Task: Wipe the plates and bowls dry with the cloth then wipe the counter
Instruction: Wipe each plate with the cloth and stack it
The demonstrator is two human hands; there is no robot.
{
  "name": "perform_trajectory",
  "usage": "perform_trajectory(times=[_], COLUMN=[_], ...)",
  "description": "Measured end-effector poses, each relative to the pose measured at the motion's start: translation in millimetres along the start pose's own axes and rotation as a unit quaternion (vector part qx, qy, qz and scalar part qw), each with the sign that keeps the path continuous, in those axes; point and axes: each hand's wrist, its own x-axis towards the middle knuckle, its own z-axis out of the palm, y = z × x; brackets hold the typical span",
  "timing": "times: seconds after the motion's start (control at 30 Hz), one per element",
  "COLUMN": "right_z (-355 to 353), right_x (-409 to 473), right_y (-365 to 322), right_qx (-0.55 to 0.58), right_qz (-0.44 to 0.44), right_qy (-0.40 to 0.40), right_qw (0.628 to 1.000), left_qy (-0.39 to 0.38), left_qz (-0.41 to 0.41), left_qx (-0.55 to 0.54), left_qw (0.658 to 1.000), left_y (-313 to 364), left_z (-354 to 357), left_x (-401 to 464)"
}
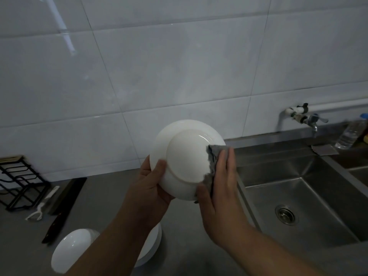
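Bowl (185,156) up in the air, above the desk (189,236) and just left of the sink (298,196), underside facing us. Glazed white ware: stiff, breakable, likely slick while damp, so the rim is the place to hold. The left hand (151,186) has exactly that, its grip curled round the rim, thumb on the outside. The right hand (221,188) presses the soft grey cloth (214,156) against the bowl's right side, fingers fairly straight over it, thumb tucked beneath.

A black wire rack (19,182) is seen at far left, with a white peeler (42,204) and a dark knife (59,214) beside it. A wall tap (306,118) is mounted above the steel sink (310,198); a plastic bottle (352,132) is stood behind it.
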Motion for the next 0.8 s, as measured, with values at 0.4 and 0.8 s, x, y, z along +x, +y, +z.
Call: perform_trajectory(times=[0.4, 0.8], right_z=[9, -46], right_x=[12, 71], right_y=[3, 26], right_qx=[0.135, 0.054], right_qz=[0.017, -0.067], right_qy=[0.017, 0.0], right_qw=[0.991, 0.996], left_qy=[-0.046, -0.056], left_qz=[-0.004, -0.066], left_qx=[-0.011, 0.084], left_qw=[0.999, 0.993], left_y=[-4, 14], left_z=[5, -11], left_x=[3, 13])
